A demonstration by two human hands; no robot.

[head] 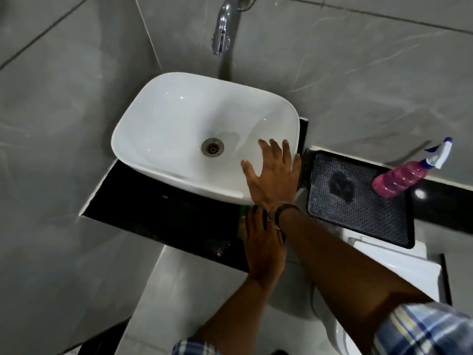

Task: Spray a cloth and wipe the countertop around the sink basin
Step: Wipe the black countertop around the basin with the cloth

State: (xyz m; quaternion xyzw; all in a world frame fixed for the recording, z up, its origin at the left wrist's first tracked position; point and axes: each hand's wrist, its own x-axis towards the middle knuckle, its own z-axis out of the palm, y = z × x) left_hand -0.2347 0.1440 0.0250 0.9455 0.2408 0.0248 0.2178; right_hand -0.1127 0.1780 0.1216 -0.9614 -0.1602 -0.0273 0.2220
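A white basin (158, 170) stands on a black countertop (153, 208) set into a corner. My right hand (273, 175) lies flat on the basin's near right rim with fingers spread, holding nothing. Just below it, my left hand (263, 242) presses palm down on the countertop's front right part, over a green cloth (241, 218). Only a thin strip of the cloth shows at the fingertips. A spray bottle (399, 179) of pink liquid with a white and blue trigger stands to the right, apart from both hands.
A chrome tap (221, 34) juts from the grey tiled wall above the basin. A dark patterned tray (358, 221) lies right of the basin, with a white fixture (409, 272) below it. Grey wall tiles close in the left side.
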